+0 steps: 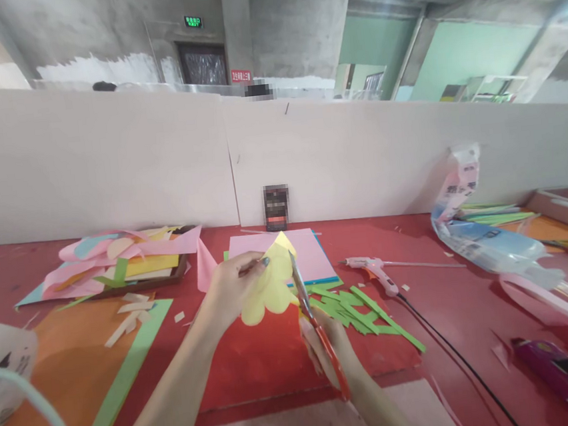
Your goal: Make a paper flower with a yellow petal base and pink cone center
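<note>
Holding yellow paper (268, 288) up in the head view: left hand (231, 288) pinches its far-left part, right hand (332, 342) is wrapped around the handles of the scissors (320, 335). Paper sits between the hands, above the table (407, 234), far-left of the right hand. Scissors' long axis runs near-right to far-left, blades at the paper's right edge; can't tell if touching. Paper: pale yellow, thin, rounded lobes nearside, pointed far corner. Green strips (348, 312) lie right.

Left hand (234, 281) in a pinch, right hand (341, 343) lower, 2 forearms (174, 384) bare
</note>
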Tool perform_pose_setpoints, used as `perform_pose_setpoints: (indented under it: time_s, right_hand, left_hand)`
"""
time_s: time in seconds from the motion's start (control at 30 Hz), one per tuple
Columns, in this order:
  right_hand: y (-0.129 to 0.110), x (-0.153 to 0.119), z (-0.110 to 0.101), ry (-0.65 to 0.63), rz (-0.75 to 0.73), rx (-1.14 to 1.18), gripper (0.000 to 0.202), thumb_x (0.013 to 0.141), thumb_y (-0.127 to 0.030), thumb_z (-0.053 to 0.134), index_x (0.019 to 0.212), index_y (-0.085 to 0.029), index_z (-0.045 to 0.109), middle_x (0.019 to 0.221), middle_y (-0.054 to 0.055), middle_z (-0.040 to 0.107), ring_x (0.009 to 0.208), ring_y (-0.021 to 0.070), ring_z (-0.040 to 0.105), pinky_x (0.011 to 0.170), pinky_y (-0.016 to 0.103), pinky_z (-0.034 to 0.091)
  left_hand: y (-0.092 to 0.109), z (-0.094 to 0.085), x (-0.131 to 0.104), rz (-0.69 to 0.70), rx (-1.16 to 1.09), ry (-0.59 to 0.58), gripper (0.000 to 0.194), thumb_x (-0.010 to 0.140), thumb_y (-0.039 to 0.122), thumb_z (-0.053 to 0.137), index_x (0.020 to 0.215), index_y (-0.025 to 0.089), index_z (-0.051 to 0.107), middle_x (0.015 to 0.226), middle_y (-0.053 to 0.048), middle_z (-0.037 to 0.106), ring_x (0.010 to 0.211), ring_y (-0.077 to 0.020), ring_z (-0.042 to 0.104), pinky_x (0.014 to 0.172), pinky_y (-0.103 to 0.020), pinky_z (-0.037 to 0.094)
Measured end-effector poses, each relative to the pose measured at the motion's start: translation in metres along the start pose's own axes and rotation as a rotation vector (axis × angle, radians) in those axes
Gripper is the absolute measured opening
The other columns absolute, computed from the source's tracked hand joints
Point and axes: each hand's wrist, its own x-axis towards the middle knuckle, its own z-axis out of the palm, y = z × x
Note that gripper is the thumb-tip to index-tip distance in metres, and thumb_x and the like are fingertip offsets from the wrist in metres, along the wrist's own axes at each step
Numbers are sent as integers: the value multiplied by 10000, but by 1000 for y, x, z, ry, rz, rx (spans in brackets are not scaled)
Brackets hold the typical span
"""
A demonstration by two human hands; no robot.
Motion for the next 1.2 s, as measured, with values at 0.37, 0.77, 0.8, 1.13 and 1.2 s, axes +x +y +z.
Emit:
perform_pose_setpoints:
  time_s: [0.37, 0.77, 0.8, 1.13, 1.2]
  right_hand:
    - [-3, -3, -3, -93, -83, -62, 290, 828, -460, 438, 725, -192, 398, 536, -68, 359, 453, 69, 330, 438, 199, 270]
    - [-4, -2, 0, -78, -81, -87, 332, 814, -497, 426, 684, -198, 362, 472, -81, 295, 404, 57, 262, 377, 192, 220]
    - [-2, -2, -1, -77, -83, -92, 333, 809, -496, 433, 679, -196, 367, 469, -81, 296, 404, 57, 261, 374, 191, 218]
    - [-2, -2, -2, -71, -43, -69, 367, 751, -543, 491, 734, -178, 465, 459, -75, 328, 395, 59, 290, 360, 186, 218]
    - [-5, -2, -4, -93, -29, -65, 356, 757, -532, 492, 740, -177, 467, 458, -76, 333, 388, 57, 292, 358, 186, 219]
  left_hand:
    - [10, -6, -4, -33, 43, -89, 299, 789, 387, 482, 956, 208, 652, 866, -18, 665, 818, -180, 586, 673, -228, 437]
    - [11, -10, -4, -57, 33, -145, 307, 787, 371, 468, 965, 200, 651, 865, -20, 669, 826, -185, 595, 683, -235, 447]
    - [11, -10, -4, -54, 37, -145, 305, 787, 367, 468, 967, 203, 651, 862, -18, 669, 826, -184, 595, 683, -234, 446]
    - [9, -15, -3, -45, 42, -163, 283, 784, 348, 487, 963, 211, 659, 835, -12, 675, 796, -170, 602, 664, -216, 447]
    - [6, -16, -2, -42, 45, -155, 279, 780, 349, 496, 956, 209, 662, 829, -14, 676, 767, -164, 603, 643, -212, 446]
